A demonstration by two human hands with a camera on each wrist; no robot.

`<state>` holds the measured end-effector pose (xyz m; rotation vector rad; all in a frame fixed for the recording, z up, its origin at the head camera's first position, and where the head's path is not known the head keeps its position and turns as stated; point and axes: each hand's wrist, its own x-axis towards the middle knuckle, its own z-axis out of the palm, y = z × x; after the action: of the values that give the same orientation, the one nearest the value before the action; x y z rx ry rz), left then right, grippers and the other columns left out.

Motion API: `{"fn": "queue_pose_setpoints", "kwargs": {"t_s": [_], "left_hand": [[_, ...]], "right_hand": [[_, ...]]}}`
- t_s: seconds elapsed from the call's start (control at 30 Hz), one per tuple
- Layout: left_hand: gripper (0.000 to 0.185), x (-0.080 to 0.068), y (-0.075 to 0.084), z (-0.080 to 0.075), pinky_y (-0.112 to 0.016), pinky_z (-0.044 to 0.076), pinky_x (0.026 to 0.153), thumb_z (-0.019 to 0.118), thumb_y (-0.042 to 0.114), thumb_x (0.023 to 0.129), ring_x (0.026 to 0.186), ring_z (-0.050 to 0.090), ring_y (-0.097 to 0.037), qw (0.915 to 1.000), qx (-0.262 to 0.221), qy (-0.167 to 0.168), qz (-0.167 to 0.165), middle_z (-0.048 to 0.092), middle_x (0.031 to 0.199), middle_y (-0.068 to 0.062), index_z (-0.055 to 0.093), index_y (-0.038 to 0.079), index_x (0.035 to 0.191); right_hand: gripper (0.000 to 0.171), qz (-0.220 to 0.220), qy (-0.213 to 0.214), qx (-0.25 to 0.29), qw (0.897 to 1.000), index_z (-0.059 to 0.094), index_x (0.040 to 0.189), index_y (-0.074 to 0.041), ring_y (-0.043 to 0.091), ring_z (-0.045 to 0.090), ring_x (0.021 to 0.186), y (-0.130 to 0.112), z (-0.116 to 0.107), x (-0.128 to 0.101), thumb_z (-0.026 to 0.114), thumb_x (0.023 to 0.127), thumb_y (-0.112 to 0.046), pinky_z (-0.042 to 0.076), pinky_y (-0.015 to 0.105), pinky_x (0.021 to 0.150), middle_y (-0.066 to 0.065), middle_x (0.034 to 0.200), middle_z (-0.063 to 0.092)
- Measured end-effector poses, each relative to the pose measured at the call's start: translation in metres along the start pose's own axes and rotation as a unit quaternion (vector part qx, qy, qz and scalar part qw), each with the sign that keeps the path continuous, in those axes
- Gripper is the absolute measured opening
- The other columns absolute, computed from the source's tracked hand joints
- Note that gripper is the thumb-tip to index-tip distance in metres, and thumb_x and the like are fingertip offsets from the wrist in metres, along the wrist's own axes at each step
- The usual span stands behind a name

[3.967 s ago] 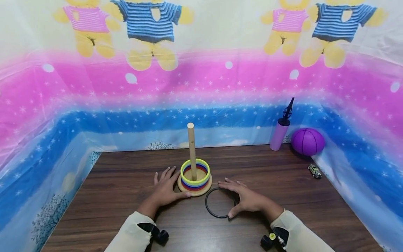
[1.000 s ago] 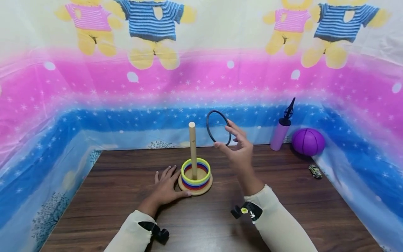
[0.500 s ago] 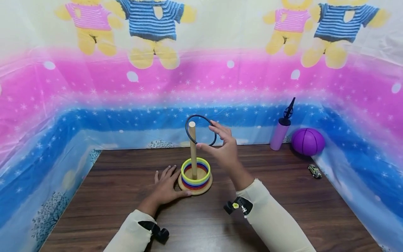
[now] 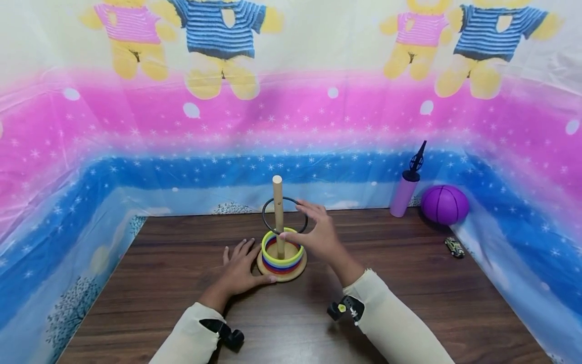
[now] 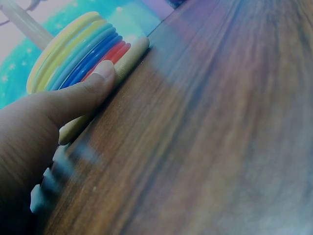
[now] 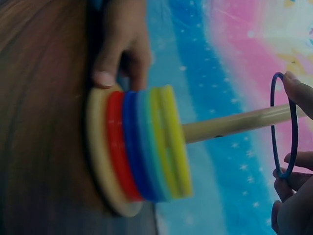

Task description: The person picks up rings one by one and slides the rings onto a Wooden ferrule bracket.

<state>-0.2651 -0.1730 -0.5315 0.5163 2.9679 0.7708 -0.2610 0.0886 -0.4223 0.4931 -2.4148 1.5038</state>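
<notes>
- While your left hand (image 4: 240, 270) lies flat on the desk (image 4: 409, 293) with its thumb against the wooden base (image 4: 295, 273), the head view shows it bracing the stand so the peg (image 4: 277, 212) stays upright. Your right hand (image 4: 318, 235) pinches the dark ring (image 4: 268, 222), already threaded round the peg partway down, above the stacked coloured rings (image 4: 283, 253).
- From the left wrist, your left thumb (image 5: 93, 88) presses the base edge (image 5: 129, 56); that grip is open, fingers straight, holding nothing.
- From the right wrist, your fingertips (image 6: 293, 83) pinch the thin, dark blue ring (image 6: 281, 127), held square to the peg (image 6: 234, 125) so it can slide freely. It is slimmer than the stacked rings.
</notes>
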Motion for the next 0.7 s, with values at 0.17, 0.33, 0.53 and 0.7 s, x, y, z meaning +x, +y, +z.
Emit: {"fn": "queue_pose_setpoints", "kwargs": {"t_s": [0.17, 0.33, 0.53, 0.7], "left_hand": [[0.112, 0.0, 0.001, -0.001, -0.082, -0.001, 0.128, 0.082, 0.074, 0.085, 0.169, 0.018, -0.047, 1.0, 0.003, 0.001, -0.001, 0.031, 0.179, -0.021, 0.04, 0.017, 0.171], [0.11, 0.0, 0.001, -0.001, -0.082, -0.001, 0.129, 0.081, 0.074, 0.086, 0.169, 0.018, -0.046, 1.0, 0.003, 0.0, 0.0, 0.031, 0.179, -0.02, 0.041, 0.016, 0.171], [0.11, 0.0, 0.001, -0.001, -0.082, -0.001, 0.129, 0.081, 0.073, 0.087, 0.169, 0.017, -0.047, 1.0, 0.002, -0.004, 0.001, 0.03, 0.179, -0.02, 0.04, 0.015, 0.171], [0.11, 0.0, 0.001, 0.0, -0.082, -0.001, 0.128, 0.081, 0.073, 0.086, 0.169, 0.018, -0.047, 1.0, 0.004, -0.004, 0.001, 0.03, 0.179, -0.021, 0.04, 0.016, 0.171]], "right_hand": [[0.086, 0.013, -0.017, -0.003, 1.0, 0.064, 0.153, -0.004, 0.035, 0.04, 0.159, 0.016, 0.009, -0.005, 0.101, 0.079, -0.028, 0.035, 0.069, 0.127, 0.006, 0.168, 0.054], [0.082, 0.015, -0.031, -0.018, 0.999, 0.065, 0.151, -0.002, 0.037, 0.043, 0.156, 0.027, 0.016, -0.009, 0.1, 0.081, -0.028, 0.038, 0.069, 0.124, 0.007, 0.167, 0.056], [0.083, 0.024, -0.051, -0.052, 0.997, 0.066, 0.151, -0.006, 0.036, 0.042, 0.157, 0.036, 0.022, -0.014, 0.1, 0.081, -0.034, 0.036, 0.069, 0.126, 0.004, 0.167, 0.056], [0.082, 0.021, -0.06, -0.06, 0.996, 0.066, 0.15, -0.003, 0.039, 0.042, 0.157, 0.043, 0.026, -0.018, 0.099, 0.082, -0.035, 0.029, 0.076, 0.126, 0.009, 0.167, 0.055]]}}
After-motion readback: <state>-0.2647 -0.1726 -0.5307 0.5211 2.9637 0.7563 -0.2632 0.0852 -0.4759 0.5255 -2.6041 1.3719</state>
